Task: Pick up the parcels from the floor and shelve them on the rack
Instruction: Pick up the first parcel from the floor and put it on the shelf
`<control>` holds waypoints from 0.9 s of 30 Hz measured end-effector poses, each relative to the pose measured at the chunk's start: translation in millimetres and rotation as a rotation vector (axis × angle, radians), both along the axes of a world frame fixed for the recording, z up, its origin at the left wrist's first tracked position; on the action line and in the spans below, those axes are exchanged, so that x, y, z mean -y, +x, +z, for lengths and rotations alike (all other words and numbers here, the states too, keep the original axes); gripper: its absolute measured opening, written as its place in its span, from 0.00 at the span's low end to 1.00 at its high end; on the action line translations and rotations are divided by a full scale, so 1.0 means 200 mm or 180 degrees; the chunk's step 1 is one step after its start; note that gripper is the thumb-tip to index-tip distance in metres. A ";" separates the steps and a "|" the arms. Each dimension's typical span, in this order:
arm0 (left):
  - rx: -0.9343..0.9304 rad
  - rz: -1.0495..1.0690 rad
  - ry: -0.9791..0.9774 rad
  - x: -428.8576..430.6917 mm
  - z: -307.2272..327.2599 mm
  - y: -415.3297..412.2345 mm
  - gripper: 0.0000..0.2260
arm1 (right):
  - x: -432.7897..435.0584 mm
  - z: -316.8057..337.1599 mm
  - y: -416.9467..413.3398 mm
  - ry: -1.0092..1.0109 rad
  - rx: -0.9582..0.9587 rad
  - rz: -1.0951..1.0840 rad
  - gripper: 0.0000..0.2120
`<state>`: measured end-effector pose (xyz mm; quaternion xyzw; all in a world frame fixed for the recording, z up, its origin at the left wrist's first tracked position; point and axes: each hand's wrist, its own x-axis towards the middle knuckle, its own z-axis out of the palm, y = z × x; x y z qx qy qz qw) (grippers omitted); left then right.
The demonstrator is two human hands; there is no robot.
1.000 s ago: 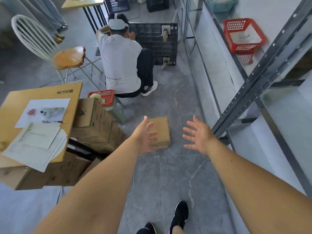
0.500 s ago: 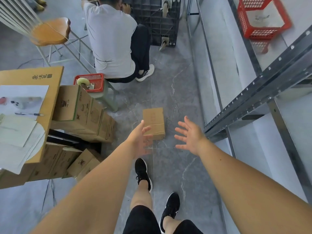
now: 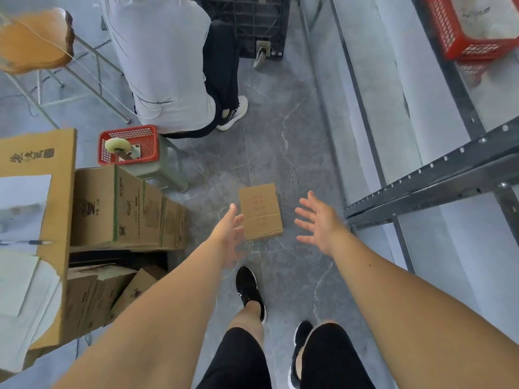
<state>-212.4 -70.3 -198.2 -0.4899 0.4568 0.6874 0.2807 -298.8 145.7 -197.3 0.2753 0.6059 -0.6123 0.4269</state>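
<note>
Nearest the camera, two bare forearms reached forward over two legs in black shorts, with two black shoes (image 3: 249, 290) on the grey marbled floor (image 3: 289, 153). The left hand (image 3: 229, 237) and the right hand (image 3: 318, 221) were both empty, fingers spread, palms turned toward each other. One flat brown parcel (image 3: 260, 210) lay on the floor between and just beyond them; the left hand overlapped the parcel's near left edge, though contact could not be told, and the right hand stood apart from it.

To the left, a stack of cardboard cartons (image 3: 123, 209) sat beside a board-topped table (image 3: 60, 192) carrying sheets of paper and one pen. Beyond the cartons, one red basket (image 3: 127, 144) with a tape roll rested on a green stool. To the right ran the grey metal rack (image 3: 421, 175), its pale shelves bare apart from one red crate (image 3: 466, 29) farther along. At the far end a seated person in a white shirt (image 3: 163, 57) faced away, toward a black wheeled cart (image 3: 252, 26), with one wooden-seated chair (image 3: 33, 43) at far left.
</note>
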 end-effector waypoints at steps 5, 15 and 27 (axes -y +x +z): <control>0.0129 -0.0085 -0.0162 0.05 -0.14 -0.08 0.32 | 0.06 -0.16 -0.06 0.0190 0.0164 0.0031 0.30; 0.0488 -0.0378 -0.0461 0.02 -0.67 -0.16 0.30 | 0.06 -0.77 -0.15 0.0314 0.0557 0.0348 0.31; 0.0497 0.0050 -0.0458 -0.05 -1.45 -0.26 0.34 | 0.06 -1.59 -0.18 0.0548 0.0574 0.0665 0.30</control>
